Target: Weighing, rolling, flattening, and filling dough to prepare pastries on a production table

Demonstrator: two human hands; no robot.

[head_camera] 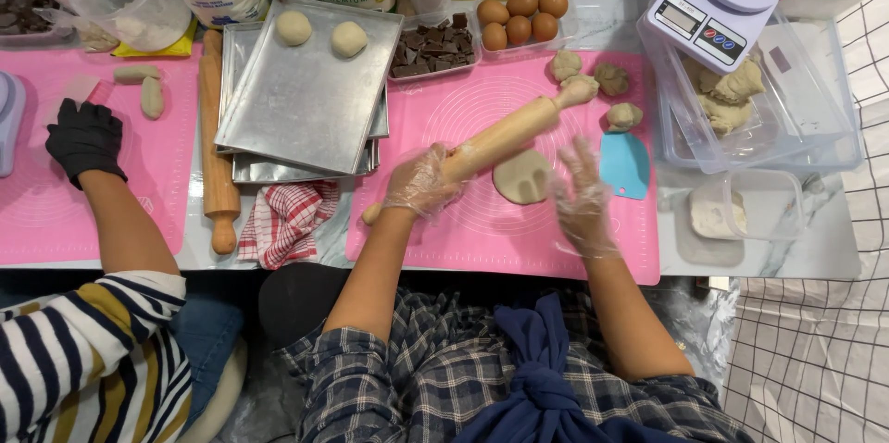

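Dough (522, 176) lies partly flattened on the pink mat (482, 230), between the hands. Left hand (421, 184) grips the rolling pin (500, 139); right hand (582, 195) is open. Beyond, three lumps (597, 89) wait unrolled, and only two balls (321, 34) sit on the tray (306, 100).

Bare pink silicone mat (482, 230) lies open near the person. Farther back, a slanted wooden rolling pin (505, 137), flattened beige dough disc (523, 176), turquoise plastic scraper (624, 165) and small dough lumps (611, 78) crowd the way.

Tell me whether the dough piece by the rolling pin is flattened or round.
Flattened: the dough piece lies as a thin disc on the pink mat.
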